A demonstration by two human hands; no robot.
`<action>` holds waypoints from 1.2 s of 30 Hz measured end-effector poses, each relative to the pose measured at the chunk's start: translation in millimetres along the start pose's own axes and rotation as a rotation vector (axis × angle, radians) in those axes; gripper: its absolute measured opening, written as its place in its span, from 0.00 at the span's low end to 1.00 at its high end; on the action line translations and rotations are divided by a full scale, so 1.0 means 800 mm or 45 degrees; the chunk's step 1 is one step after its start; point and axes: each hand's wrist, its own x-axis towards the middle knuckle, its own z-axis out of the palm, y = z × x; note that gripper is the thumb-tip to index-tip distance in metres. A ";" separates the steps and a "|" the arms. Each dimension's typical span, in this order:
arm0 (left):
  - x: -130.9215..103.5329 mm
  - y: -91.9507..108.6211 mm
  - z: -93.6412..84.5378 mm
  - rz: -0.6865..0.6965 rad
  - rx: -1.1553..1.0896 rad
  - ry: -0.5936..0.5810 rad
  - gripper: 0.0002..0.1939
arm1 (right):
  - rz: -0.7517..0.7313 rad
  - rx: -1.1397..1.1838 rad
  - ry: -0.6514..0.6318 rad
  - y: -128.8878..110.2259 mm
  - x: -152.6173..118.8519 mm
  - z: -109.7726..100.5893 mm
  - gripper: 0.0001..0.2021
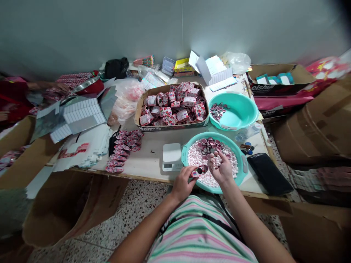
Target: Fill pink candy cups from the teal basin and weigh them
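Note:
My left hand (183, 183) grips a small red-and-pink printed packet (198, 171) by its edge, its dark opening facing up. Beside it, palm up, my right hand (223, 170) cups several small pale pink-white pellets (216, 162) in curled fingers. Both hands are over the near part of a turquoise basin (245, 165). Loose pellets (194, 155) fill that basin, and a heap of small round maroon-rimmed caps (208, 145) lies on top of them. Left of the basin sits a white digital scale (172, 153). Rows of similar printed packets (123, 149) lie farther left.
Behind stands a cardboard box (172, 128) of printed packets. A second turquoise basin (241, 113) holds more caps. A black wallet-like case (270, 173) lies at the right edge. White cards (83, 113) are stacked left. Another person's hand (61, 86) shows at far left.

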 end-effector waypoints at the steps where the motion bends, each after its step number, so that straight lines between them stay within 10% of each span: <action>1: 0.001 0.003 0.001 0.018 0.011 -0.021 0.20 | -0.042 -0.014 0.022 0.003 -0.003 0.006 0.09; 36: 0.002 0.013 0.018 -0.064 -0.127 0.040 0.20 | -0.381 -0.278 0.056 0.033 -0.045 0.054 0.19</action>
